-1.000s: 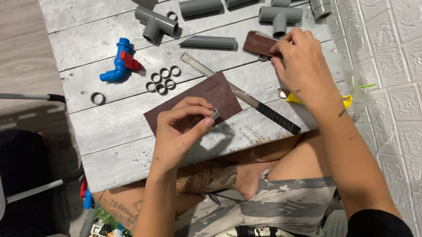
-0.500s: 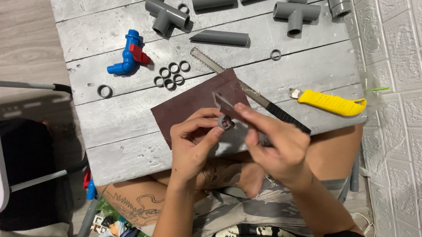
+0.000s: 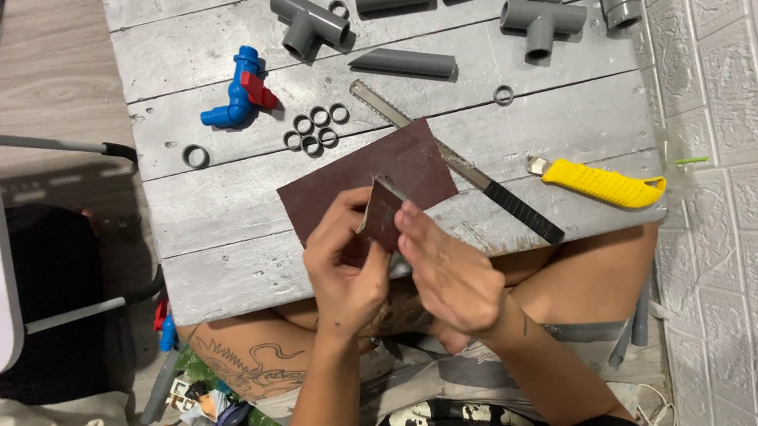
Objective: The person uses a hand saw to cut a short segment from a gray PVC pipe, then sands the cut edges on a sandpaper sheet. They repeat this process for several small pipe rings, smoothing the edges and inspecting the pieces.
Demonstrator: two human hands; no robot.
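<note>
Hands meet over the sandpaper sheet (image 3: 394,169): left hand (image 3: 345,269) and right hand (image 3: 450,275) both pinch a small sandpaper piece (image 3: 383,214).

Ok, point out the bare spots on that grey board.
Bare board lies left of the brown sheet, below the loose rings, and between the single ring and yellow knife. The pipe fittings crowd the far edge.

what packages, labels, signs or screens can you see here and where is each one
Small printed packets: on the floor below the grey plank table, left of the person's knee; flat, multicoloured, too small to tell more.
No signs or screens show.
No labels show on the table's things.
</note>
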